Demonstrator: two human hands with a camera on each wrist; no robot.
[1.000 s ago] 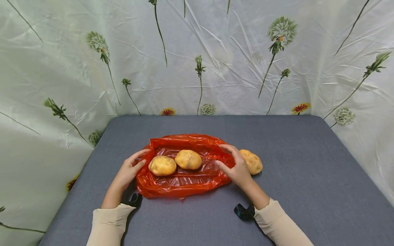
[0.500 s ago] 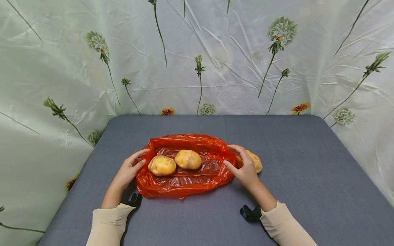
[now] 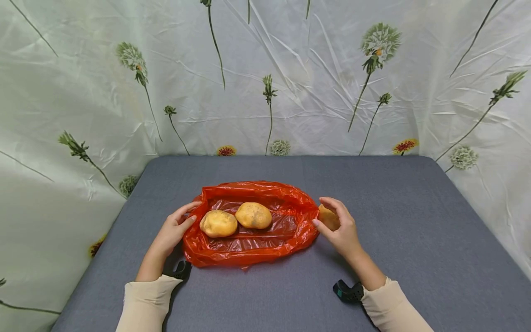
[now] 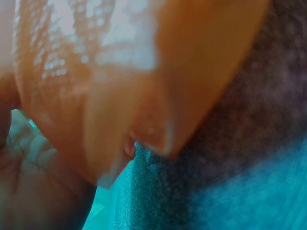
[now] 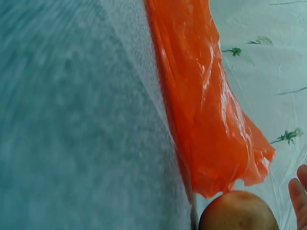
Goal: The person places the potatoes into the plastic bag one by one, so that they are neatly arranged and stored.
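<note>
Head view: your spread left hand (image 3: 172, 230) touches the red bag (image 3: 249, 257); your parted-fingered right hand (image 3: 346, 234) fronts the likely firm potato (image 3: 327, 218) beside it. Grip mid-body.

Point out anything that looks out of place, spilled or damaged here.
One stray potato lies outside the red bag, just past its right end; it looks odd because two other potatoes sit within the bag's rim. No spill or clear damage shows.
</note>
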